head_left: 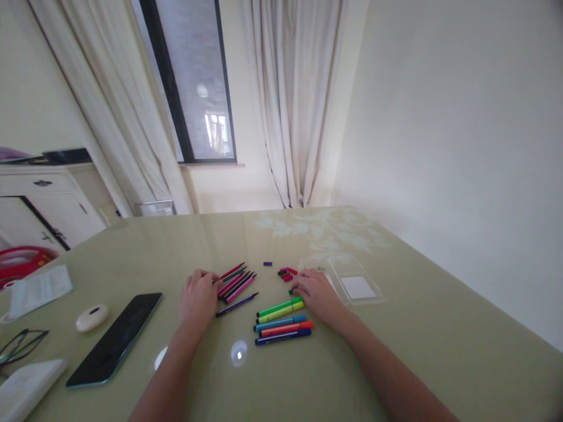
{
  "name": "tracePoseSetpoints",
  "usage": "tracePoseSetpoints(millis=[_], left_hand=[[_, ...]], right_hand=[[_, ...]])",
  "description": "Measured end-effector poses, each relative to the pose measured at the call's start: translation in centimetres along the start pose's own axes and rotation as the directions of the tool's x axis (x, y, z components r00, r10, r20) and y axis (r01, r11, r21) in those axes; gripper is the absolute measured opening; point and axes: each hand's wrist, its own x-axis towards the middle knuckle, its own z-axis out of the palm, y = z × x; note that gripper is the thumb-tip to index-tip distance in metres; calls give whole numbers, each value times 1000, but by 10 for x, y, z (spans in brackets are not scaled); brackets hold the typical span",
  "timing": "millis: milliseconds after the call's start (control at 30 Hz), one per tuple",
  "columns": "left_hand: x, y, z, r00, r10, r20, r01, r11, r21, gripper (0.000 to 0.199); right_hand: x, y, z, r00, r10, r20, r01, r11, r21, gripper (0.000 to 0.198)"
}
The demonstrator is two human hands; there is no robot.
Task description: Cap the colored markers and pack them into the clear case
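My left hand (pixel 199 298) is curled, its fingertips closed on the rear end of a dark green uncapped marker (pixel 233 275). This marker lies in a group of several uncapped markers in red, pink and black, (pixel 238 288) tips pointing away to the right. A dark purple uncapped marker (pixel 237 305) lies nearer me. My right hand (pixel 317 291) is bent low over the table, a small dark cap (pixel 291 291) at its pinched fingertips. Loose pink, red and dark caps (pixel 287 273) lie just beyond it, and a purple cap (pixel 267 264) is farther left.
Capped markers in green, yellow-green, blue, orange-red and navy (pixel 284 328) lie in a row between my forearms. A clear plastic case (pixel 372 287) rests open behind my right hand. Phone (pixel 116 340), white oval case (pixel 92 317) and glasses (pixel 24 343) are at left.
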Motion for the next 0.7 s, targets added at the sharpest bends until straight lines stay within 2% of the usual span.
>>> tracePoseSetpoints(millis=[100, 200, 267, 333, 433, 700], left_hand=[[3, 8, 0, 999, 42, 7, -39, 964, -262, 29], [0, 23, -2, 985, 151, 87, -70, 799, -597, 31], [-4, 34, -3, 970, 221, 97, -88, 700, -709, 32], [-8, 42, -4, 963, 258, 82, -114, 660, -743, 30], [-12, 48, -4, 954, 293, 65, -149, 652, -743, 29], [-13, 48, 2, 944, 317, 90, -136, 624, -769, 27]], right_hand=[[0, -2, 0, 998, 12, -65, -7, 996, 90, 12], [1, -4, -1, 984, 63, -168, -13, 959, 284, 11], [1, -4, -3, 968, 103, -228, -5, 919, 394, 11], [1, -4, -6, 957, 118, -266, 17, 889, 457, 11], [1, -5, -9, 951, 104, -292, 56, 869, 492, 13], [1, -10, -10, 946, 88, -311, 95, 845, 526, 13]])
